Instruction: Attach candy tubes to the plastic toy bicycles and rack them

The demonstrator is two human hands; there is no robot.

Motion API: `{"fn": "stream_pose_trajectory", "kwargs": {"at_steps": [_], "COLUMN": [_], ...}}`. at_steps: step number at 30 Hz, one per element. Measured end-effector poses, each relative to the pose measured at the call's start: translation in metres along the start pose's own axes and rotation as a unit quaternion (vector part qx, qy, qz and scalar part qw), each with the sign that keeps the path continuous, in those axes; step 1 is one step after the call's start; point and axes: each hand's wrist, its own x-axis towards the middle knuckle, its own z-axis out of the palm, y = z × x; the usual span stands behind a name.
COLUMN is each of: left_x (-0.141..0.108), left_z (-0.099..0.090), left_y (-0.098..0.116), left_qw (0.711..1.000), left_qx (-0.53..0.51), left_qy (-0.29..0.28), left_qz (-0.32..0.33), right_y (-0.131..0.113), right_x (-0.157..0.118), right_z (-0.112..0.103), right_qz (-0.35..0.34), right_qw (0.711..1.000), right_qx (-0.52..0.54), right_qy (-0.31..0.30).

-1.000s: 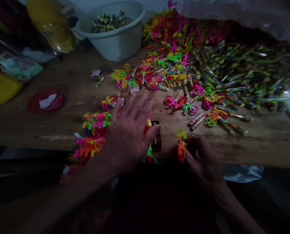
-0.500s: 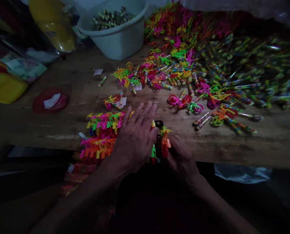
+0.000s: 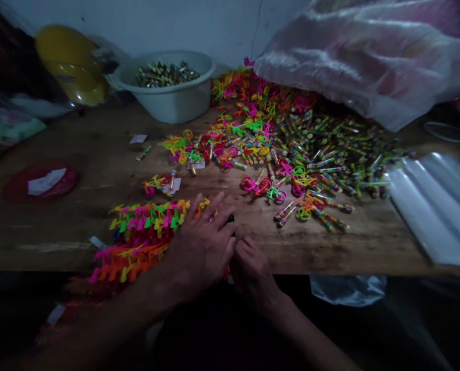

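My left hand [image 3: 202, 242] lies palm down with its fingers stretched out, over the right end of rows of small bright plastic toy pieces [image 3: 145, 219]. More orange and pink pieces [image 3: 133, 265] stand in a row nearer the table's front edge. Close against the left thumb is my right hand [image 3: 251, 260], its fingers curled together; whatever they hold is hidden. A bit of a black part [image 3: 230, 219] shows just past the left fingertips.
Behind the hands lie piled plastic bicycle-like pieces [image 3: 255, 123] and printed candy-like tubes [image 3: 330, 149]. A pale basin [image 3: 171, 100] holds more tubes. A red basket [image 3: 65, 180] sits left, flat plastic bags [image 3: 434, 206] right. A large plastic bag [image 3: 354, 67] hangs over the pile.
My right hand has come in against my left, and the orange-red piece at its fingers has gone out of sight. The view has tilted up and turned right. My left hand remains over the rows.
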Motion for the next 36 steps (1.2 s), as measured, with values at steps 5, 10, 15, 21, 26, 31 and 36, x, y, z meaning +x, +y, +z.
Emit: {"fn": "stream_pose_trajectory", "kwargs": {"at_steps": [5,10,15,21,26,31,36], "left_x": [0.000,0.000,0.001,0.000,-0.003,-0.002,0.020], "left_z": [0.007,0.005,0.005,0.004,0.005,-0.011,-0.019], "left_y": [-0.001,-0.001,-0.004,-0.003,-0.006,-0.004,-0.018], "left_qw": [1.000,1.000,1.000,1.000,0.999,0.996,0.992], "left_qx": [0.006,0.004,0.004,-0.009,-0.024,-0.058,-0.039], "left_qy": [-0.012,-0.012,-0.021,-0.015,0.020,0.070,0.084], "left_qz": [-0.018,-0.009,-0.012,-0.015,-0.007,-0.018,-0.085], "right_y": [0.015,0.079,0.121,0.115,0.088,0.054,0.041], "right_x": [0.014,0.064,0.099,0.089,0.070,0.051,0.042], "right_z": [-0.050,-0.120,-0.131,-0.143,-0.144,-0.110,-0.081], "right_qz": [0.023,0.035,0.003,-0.018,0.020,0.086,0.160], "right_qw": [0.995,0.969,0.914,0.919,0.969,0.988,0.986], "right_qx": [0.046,-0.244,-0.383,-0.371,-0.245,-0.119,-0.001], "right_qy": [-0.088,-0.021,-0.133,-0.132,-0.010,0.049,0.040]}}
